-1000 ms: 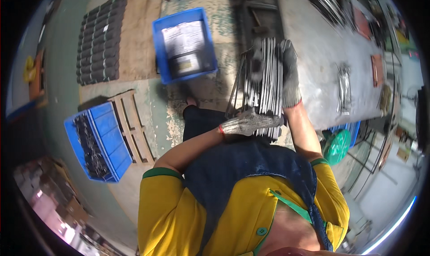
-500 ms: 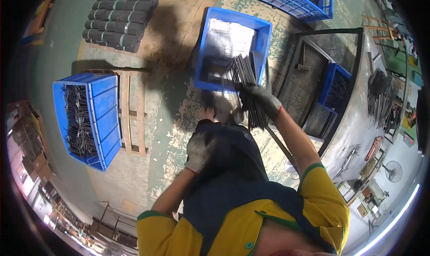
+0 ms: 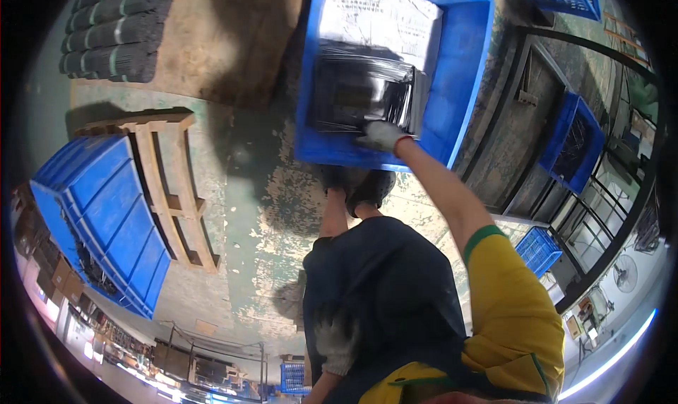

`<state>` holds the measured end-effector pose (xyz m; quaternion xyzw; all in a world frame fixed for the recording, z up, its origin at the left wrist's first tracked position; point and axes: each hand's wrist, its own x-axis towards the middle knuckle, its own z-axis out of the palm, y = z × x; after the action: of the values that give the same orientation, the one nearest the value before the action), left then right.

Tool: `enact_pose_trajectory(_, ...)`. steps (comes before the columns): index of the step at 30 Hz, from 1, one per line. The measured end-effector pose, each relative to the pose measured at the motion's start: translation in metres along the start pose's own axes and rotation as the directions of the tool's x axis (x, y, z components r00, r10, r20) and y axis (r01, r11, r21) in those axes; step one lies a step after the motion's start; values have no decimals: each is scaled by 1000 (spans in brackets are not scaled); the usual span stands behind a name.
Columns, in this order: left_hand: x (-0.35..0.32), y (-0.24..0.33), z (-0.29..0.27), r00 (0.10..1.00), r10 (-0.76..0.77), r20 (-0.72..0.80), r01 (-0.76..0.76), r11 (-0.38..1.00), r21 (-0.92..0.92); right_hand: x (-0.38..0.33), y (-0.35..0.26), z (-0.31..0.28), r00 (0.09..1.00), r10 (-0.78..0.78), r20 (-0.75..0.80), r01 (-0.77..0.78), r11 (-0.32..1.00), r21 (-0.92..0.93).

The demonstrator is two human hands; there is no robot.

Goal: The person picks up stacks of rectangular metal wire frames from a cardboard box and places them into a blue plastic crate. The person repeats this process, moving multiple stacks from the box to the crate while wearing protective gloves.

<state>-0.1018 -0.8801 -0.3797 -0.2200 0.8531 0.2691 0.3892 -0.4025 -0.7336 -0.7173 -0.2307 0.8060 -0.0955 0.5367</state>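
- One blue crate (image 3: 106,217) stands beside one wooden pallet (image 3: 185,185).
- Open floor (image 3: 247,192) separates pallet from one blue bin (image 3: 462,61).
- Left hand (image 3: 337,339), loose and empty, lies against the apron (image 3: 395,284).
- Right hand (image 3: 382,135) reaches inside the bin's near edge, at dark rods (image 3: 401,106) lying there, too blurred to count; its grip cannot be told.

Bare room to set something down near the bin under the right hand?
Floor between the wooden pallet and the person's legs; brown board between the tied dark bundles and the blue bin, partly shadowed. Crowded: the bin's near end, where the right hand is beside thin rods.
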Motion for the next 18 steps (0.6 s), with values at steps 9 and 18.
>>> enact_pose_trajectory(9, 4, 18, 7, 994, -105, 41, 102, 993, 64, 3, -1, 41, 991, 69, -110, -64, 997, 45)
enact_pose_trajectory(18, 20, 17, -9, 958, 278, 75, -271, 784, 558, -206, -29, 55, 783, 152, -603, 207, 851, 482)
